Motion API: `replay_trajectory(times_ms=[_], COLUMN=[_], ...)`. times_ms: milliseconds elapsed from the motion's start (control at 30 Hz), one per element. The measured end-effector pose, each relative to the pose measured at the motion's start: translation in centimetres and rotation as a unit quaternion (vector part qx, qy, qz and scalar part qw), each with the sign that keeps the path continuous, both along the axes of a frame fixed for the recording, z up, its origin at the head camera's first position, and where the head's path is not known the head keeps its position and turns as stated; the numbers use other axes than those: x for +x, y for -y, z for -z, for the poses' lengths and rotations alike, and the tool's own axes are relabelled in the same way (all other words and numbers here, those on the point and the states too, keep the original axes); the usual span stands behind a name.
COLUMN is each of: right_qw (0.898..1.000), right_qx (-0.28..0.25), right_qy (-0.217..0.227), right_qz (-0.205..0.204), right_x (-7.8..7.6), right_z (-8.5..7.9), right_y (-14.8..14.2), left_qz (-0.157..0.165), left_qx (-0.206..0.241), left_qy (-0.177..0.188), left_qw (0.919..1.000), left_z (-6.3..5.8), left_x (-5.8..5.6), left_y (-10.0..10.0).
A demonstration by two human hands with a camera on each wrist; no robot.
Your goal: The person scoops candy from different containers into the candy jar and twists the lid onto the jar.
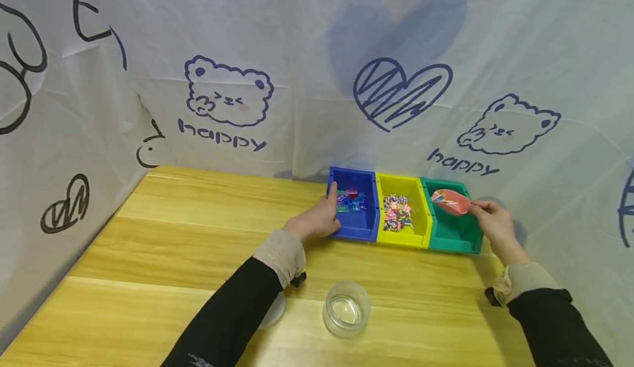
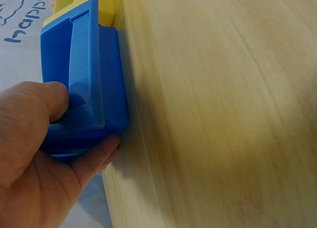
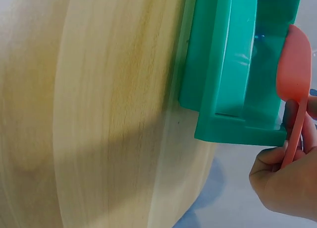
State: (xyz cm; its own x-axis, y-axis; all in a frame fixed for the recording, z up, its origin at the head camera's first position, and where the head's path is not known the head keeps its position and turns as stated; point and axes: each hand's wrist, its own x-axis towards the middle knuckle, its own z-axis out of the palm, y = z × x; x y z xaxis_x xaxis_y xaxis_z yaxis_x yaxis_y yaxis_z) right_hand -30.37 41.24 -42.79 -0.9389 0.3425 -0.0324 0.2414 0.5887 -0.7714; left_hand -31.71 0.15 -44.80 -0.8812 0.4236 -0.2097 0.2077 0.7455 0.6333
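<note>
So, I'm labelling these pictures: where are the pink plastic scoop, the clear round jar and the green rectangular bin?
Pink plastic scoop (image 3: pixel 295 72), right wrist view: on its bowl.
Clear round jar (image 1: pixel 345 309), head view: on its inside base.
Green rectangular bin (image 1: pixel 452 230), head view: on its bare inside.

Fingers (image 3: pixel 311 133) gripping pink scoop (image 3: pixel 294 64), green bin (image 3: pixel 233 69) (partly cropped), wooden table (image 3: pixel 109 114)

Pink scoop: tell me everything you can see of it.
The pink scoop looks like smooth plastic, with a rounded, open bowl and a slim handle. The right hand grips the handle. The bowl is held over the green bin, pointing left in the head view, with a few small multicoloured pieces in it. Whether it touches the bin is unclear.
</note>
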Motion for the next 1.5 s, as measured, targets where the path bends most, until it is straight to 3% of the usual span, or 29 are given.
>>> replay_trajectory(times_ms=[267,633,833,1000,1133,1367,1500], right_qw=[0.999,0.999,0.999,0.998,0.997,0.995,0.994], right_qx=[-0.042,-0.053,-0.049,-0.057,-0.063,-0.069,-0.075], right_qy=[0.008,-0.011,-0.01,-0.005,0.002,0.005,0.006], right_qz=[0.026,-0.005,-0.018,-0.032,-0.048,-0.069,-0.082], right_x=[0.7,1.9,2.7,3.3,3.8,5.1,6.0], right_z=[-0.3,-2.1,-3.3,-4.2,-4.8,-5.8,-6.4], right_y=[-0.3,0.9,2.0,2.7,3.4,5.0,6.1], left_qz=[0.002,-0.003,-0.036,-0.06,-0.064,-0.064,-0.065], left_qx=[0.014,0.039,0.043,0.082,0.124,0.173,0.222], left_qy=[0.006,0.015,-0.001,-0.028,-0.061,-0.076,-0.08], left_qw=[0.9999,0.9991,0.9984,0.9945,0.9884,0.9799,0.9696], left_z=[0.0,-0.4,-0.2,-0.3,-0.6,-1.8,-2.4], left_x=[0.1,0.1,0.1,0.2,1.0,3.2,4.8], left_y=[-0.2,0.1,-0.1,0.0,0.9,2.6,3.6])
